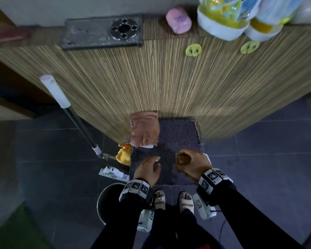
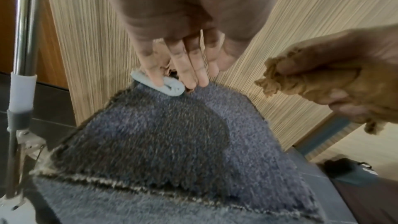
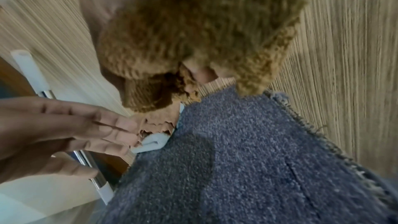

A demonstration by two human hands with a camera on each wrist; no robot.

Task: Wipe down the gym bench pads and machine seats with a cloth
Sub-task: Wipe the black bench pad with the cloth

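- The cloth [image 1: 183, 158] is a brown, nubbly terry rag, bunched into a wad with frayed edges poking out — it sits just right of centre in the head view, above the blue-grey carpeted pad [image 1: 180, 133].
- The right hand [image 1: 192, 165] clenches around the cloth, fingers curled tight over it.
- The left hand [image 1: 147, 169], at 9 o'clock from the cloth, is released — fingers straight, tips near a pale blue clip [image 2: 159, 83].
- A darker patch [image 2: 163, 130] marks the pad's pile.
- A mop handle [image 1: 61, 97] leans at 10 o'clock.
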